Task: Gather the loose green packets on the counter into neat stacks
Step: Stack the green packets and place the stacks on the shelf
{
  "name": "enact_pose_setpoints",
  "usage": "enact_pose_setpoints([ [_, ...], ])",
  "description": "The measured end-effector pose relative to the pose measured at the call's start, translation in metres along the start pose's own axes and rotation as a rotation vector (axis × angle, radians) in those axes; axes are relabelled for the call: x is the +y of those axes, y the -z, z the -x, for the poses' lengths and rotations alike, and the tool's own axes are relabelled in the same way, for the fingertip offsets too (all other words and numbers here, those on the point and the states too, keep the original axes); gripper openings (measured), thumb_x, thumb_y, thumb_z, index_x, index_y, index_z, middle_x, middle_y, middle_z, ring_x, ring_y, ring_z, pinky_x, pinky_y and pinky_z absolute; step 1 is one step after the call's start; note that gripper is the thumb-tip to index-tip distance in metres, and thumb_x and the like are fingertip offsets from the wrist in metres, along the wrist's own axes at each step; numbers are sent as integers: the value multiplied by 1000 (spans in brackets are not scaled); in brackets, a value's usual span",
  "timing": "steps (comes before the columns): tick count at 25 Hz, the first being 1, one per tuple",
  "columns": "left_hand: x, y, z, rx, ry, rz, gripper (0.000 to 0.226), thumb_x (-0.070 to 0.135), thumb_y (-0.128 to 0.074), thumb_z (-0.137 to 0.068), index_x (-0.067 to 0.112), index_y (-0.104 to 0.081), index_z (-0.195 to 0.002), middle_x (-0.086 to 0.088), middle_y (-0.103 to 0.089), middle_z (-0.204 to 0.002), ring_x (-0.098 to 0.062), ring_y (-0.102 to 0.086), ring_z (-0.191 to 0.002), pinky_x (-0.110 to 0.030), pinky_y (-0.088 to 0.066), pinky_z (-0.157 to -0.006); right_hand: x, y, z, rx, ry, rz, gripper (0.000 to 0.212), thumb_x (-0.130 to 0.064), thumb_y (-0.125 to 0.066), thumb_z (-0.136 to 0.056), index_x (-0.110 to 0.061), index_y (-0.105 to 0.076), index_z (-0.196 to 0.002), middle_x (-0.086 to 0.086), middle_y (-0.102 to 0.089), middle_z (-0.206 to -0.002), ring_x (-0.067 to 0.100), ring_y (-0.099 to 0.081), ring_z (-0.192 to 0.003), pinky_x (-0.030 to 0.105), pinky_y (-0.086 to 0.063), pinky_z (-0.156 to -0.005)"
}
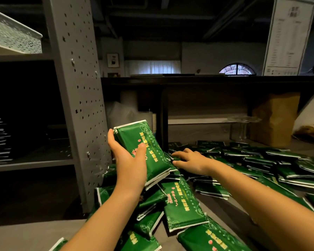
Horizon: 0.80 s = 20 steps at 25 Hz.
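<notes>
My left hand (130, 160) grips a small stack of green packets (149, 147) above the counter, thumb across the top face, fingers wrapped round its left edge. My right hand (188, 160) reaches just to the right of that stack, its fingers down on a packet in the pile; whether they pinch it I cannot tell. Several loose green packets (184, 205) with white edges and yellow print lie scattered and overlapping across the grey counter (25, 234), from the near middle to the far right (279, 160).
A grey perforated metal upright (80, 105) stands at the left, touching the pile. A dark shelf (207, 80) runs across the back. A brown paper bag (275, 120) and a clear glass stand (243, 122) sit behind the packets at the right.
</notes>
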State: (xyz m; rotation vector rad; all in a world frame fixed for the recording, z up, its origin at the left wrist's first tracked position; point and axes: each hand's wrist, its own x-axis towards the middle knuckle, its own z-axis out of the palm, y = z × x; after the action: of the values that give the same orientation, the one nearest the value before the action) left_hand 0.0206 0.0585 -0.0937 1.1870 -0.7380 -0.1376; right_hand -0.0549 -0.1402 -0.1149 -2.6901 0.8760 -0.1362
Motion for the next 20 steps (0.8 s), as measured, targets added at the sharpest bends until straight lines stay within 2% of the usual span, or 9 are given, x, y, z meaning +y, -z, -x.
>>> enact_pose_setpoints([
  [5, 2, -3, 4, -21, 10, -4, 75, 7, -50, -94, 31, -3, -148, 2, -38, -132, -6, -53, -95, -19, -44, -72, 13, 5, 46, 29, 68, -48, 42, -45, -37, -98, -38, -38, -139, 1, -34, -140, 27, -28, -133, 42, -26, -109],
  [7, 2, -5, 6, -32, 17, 3, 75, 7, -51, -94, 31, -5, -148, 4, -43, -125, -3, -53, -90, -18, -44, -67, 19, 6, 53, 79, 106, -112, 36, -36, -33, -101, -34, -46, -134, 0, -31, -146, 22, -28, -136, 38, -25, -111],
  [9, 1, -6, 8, -46, 38, 7, 74, 7, -51, -94, 32, -6, -148, 7, -48, -119, -1, -53, -87, -17, -43, -65, 25, 8, 58, 106, 106, -98, 34, -30, -42, -99, -28, -47, -133, 1, -28, -151, 21, -30, -137, 37, -28, -111],
  [12, 1, -7, 10, -79, 80, 17, 73, 9, -52, -94, 34, -8, -147, 3, -50, -123, -4, -56, -91, -19, -45, -66, 32, 10, 65, 51, 21, -7, 67, -35, -59, -90, -26, -23, -146, 6, -38, -147, 25, -28, -137, 41, -31, -110],
  [14, 1, -7, 9, -94, 100, 34, 76, 10, -55, -92, 34, -8, -147, 2, -46, -132, -12, -57, -102, -25, -48, -76, 30, 14, 70, 76, -33, 98, 78, -41, -64, -85, -21, -22, -147, 7, -44, -142, 26, -33, -132, 41, -34, -107],
  [16, 0, -7, 9, -114, 137, 39, 76, 11, -58, -90, 31, -13, -148, 1, -48, -132, -17, -59, -106, -30, -50, -81, 30, 23, 74, 136, -31, 139, 61, -41, -64, -85, -13, -44, -135, 8, -57, -127, 23, -52, -115, 37, -45, -94],
  [17, 0, -8, 9, -127, 156, 33, 69, 11, -59, -90, 26, -22, -146, 1, -54, -125, -15, -62, -99, -27, -52, -75, 29, 28, 77, 163, -8, 62, 44, -38, -61, -88, -11, -54, -122, 8, -63, -114, 23, -59, -101, 33, -50, -83],
  [18, 0, -8, 9, -141, 172, 29, 57, 11, -59, -90, 21, -33, -140, -1, -60, -117, -13, -64, -91, -24, -53, -66, 28, 32, 80, 206, 15, -74, 30, -35, -58, -91, -11, -59, -110, 6, -66, -103, 22, -64, -91, 31, -52, -74],
  [20, 0, -8, 9, -157, 204, 37, 36, 10, -57, -91, 15, -47, -124, -5, -65, -106, -14, -66, -82, -20, -54, -55, 24, 38, 86, 324, 56, -420, 16, -29, -51, -96, -14, -58, -98, 4, -68, -93, 18, -68, -81, 31, -55, -69],
])
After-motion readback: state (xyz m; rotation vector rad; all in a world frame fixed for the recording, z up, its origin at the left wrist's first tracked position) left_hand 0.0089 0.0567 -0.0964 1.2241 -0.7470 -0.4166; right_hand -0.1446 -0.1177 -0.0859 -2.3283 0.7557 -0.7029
